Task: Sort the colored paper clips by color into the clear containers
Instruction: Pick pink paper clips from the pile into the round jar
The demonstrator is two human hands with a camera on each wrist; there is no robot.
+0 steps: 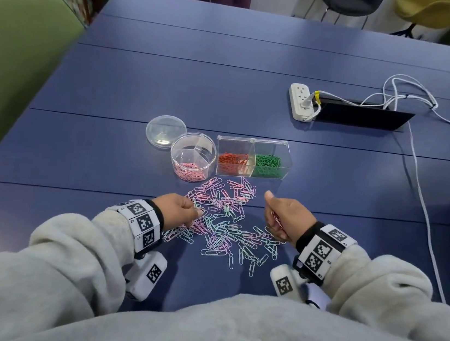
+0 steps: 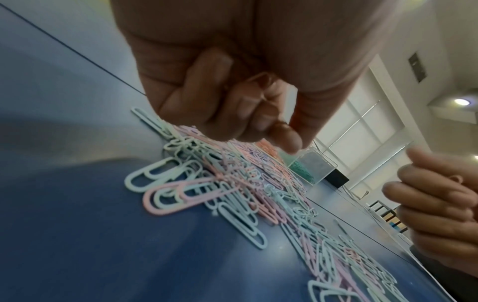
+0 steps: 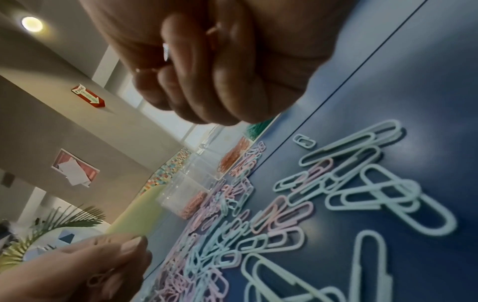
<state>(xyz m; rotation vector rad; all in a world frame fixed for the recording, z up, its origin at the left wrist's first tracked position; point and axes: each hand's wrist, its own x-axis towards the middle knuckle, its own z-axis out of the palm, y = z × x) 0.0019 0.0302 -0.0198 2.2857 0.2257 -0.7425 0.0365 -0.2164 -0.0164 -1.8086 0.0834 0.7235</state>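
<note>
Grey sleeves (image 1: 70,253) fill the foreground over the blue table (image 1: 228,90). Loose pink and pale blue paper clips (image 1: 225,227) lie scattered before the rectangular box (image 1: 254,158) and round tub (image 1: 192,156). Left hand (image 1: 177,210), fingers curled, picks at the pile; right hand (image 1: 287,217) has its fingers clamped on several clips.

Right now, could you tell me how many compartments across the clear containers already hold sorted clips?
3. The round container has pink clips in its near section; the rectangular box has orange clips in its left half and green clips in its right.
</note>
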